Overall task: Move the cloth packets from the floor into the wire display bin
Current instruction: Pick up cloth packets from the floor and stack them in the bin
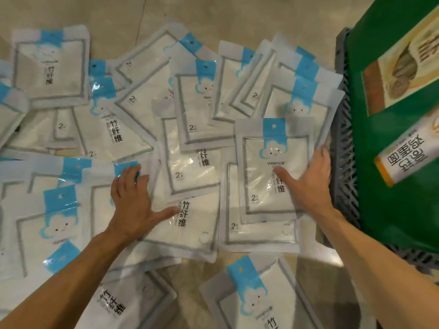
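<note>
Your left hand lies flat, fingers spread wide, pressing on a clear plastic cloth packet with a blue hang tab near the picture's centre. Your right hand, at about three o'clock from it, holds the right edge of another such packet, thumb on its face and fingers round its side. Around both hands, from seven o'clock through twelve to two, the remaining white-and-blue packets overlap across the beige concrete floor. At three o'clock stands a grey lattice crate with a green printed carton. No wire bin shows, so you've barely started, I'd judge.
</note>
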The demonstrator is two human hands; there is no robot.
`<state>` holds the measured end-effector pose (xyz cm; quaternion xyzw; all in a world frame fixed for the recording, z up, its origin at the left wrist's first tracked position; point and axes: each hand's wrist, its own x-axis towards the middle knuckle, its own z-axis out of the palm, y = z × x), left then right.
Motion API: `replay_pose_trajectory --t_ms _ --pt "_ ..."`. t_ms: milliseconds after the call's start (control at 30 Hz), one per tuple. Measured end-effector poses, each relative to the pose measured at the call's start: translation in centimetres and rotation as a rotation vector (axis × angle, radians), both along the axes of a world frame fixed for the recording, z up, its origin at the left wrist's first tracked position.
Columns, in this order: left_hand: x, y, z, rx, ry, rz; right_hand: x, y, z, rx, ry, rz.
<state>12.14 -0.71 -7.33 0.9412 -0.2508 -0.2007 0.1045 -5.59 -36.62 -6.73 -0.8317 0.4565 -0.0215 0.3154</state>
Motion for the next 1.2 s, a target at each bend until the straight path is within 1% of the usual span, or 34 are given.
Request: replay_pose_trajectory --t_ms 100,200,267,333,367,467,567,667,767,867,1033,1200 --pt "-0.2 -0.9 1.0 -0.056 0.015 0.02 0.1 0.1 0.1 0.0 -0.057 -0.054" --pt "-0.9 -1.5 1.8 -0.134 0.02 0.052 0.5 0.0 0.4 -0.001 -0.006 -0.06" --pt "-1.4 -1.5 2.5 -0.199 0.122 0.157 0.8 0.0 1.1 -0.02 0.012 -0.065" --pt "-2.0 -1.2 3.6 -0.269 0.236 0.312 0.9 0.6 2.1 -0.005 -0.02 -0.074" --pt "-2.3 -1.1 4.5 -0.315 0.297 0.374 0.8 1.0 2.6 0.052 -0.058 -0.102" --pt "-2.6 0.3 6.5 -0.463 0.492 0.553 0.0 2.0 4.3 0.375 -0.189 -0.231" --pt "-2.6 2.6 9.1 -0.485 0.51 0.629 -1.5 2.7 6.0 0.488 -0.215 -0.269" --pt "-3.3 4.9 12.5 -0.483 0.528 0.725 -2.7 4.0 9.2 0.593 -0.236 -0.263" --pt "-4.5 6.0 17.6 -0.524 0.571 0.813 -3.5 5.1 13.9 0.741 -0.282 -0.286" --pt "-5.2 6.2 24.1 -0.589 0.634 0.885 -3.3 5.8 20.2 0.803 -0.285 -0.257" --pt "-4.2 6.7 35.0 -0.739 0.713 0.947 -0.9 6.0 33.1 0.869 -0.308 -0.132" --pt "-1.6 6.8 47.3 -0.886 0.691 0.939 2.0 5.2 47.4 0.902 -0.335 -0.037"
